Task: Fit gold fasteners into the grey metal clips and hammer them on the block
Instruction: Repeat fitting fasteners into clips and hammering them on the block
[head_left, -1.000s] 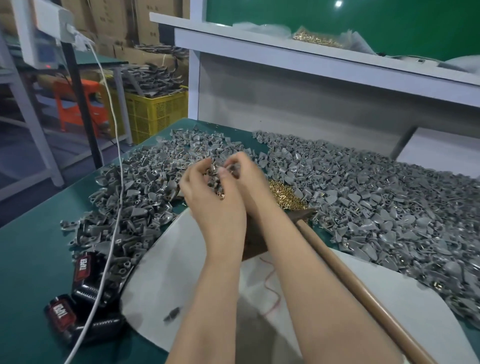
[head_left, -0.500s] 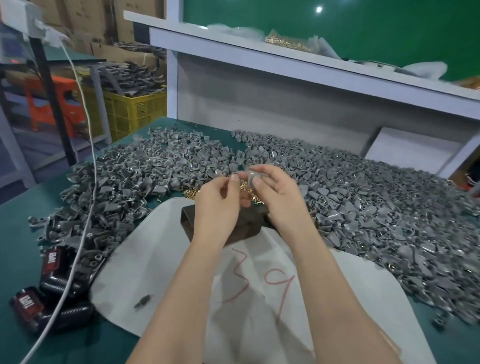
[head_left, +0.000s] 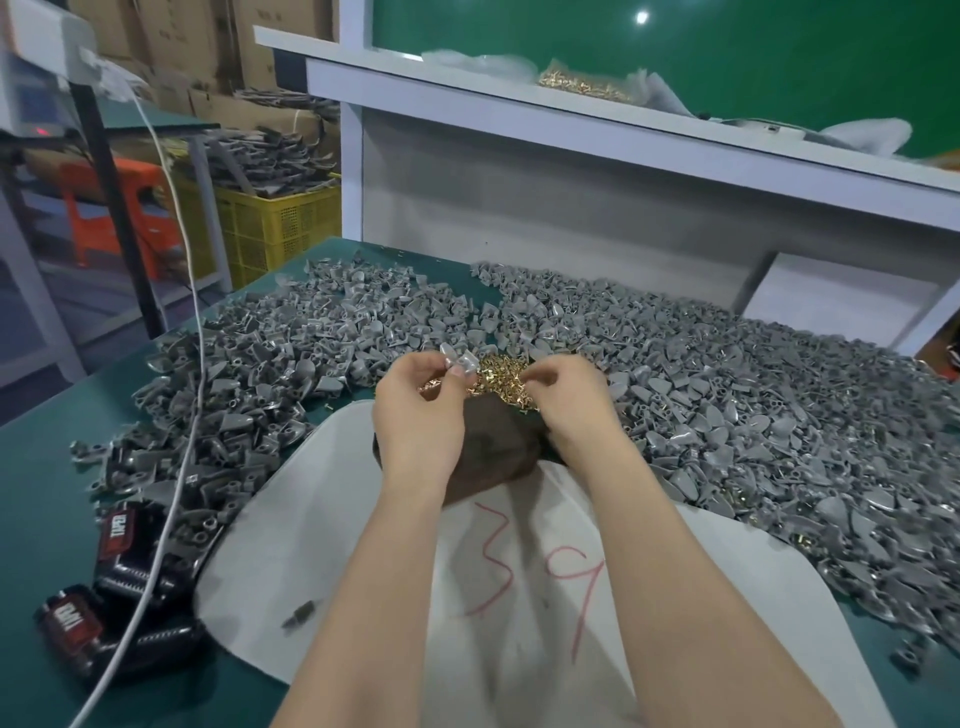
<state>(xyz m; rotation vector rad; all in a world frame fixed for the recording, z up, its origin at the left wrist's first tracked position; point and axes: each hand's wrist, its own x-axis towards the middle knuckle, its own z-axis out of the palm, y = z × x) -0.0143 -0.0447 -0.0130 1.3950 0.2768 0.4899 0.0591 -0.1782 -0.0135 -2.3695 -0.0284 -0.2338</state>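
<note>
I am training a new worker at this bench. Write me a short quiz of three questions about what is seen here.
1. True or false: the left hand pinches a grey clip.
2. Where does the pile of gold fasteners lie? A) in the yellow crate B) at the far end of the dark block C) on the white cable
3. Fill in: the red number on the white sheet reads ___.
Key: 1 true; 2 B; 3 39.
</note>
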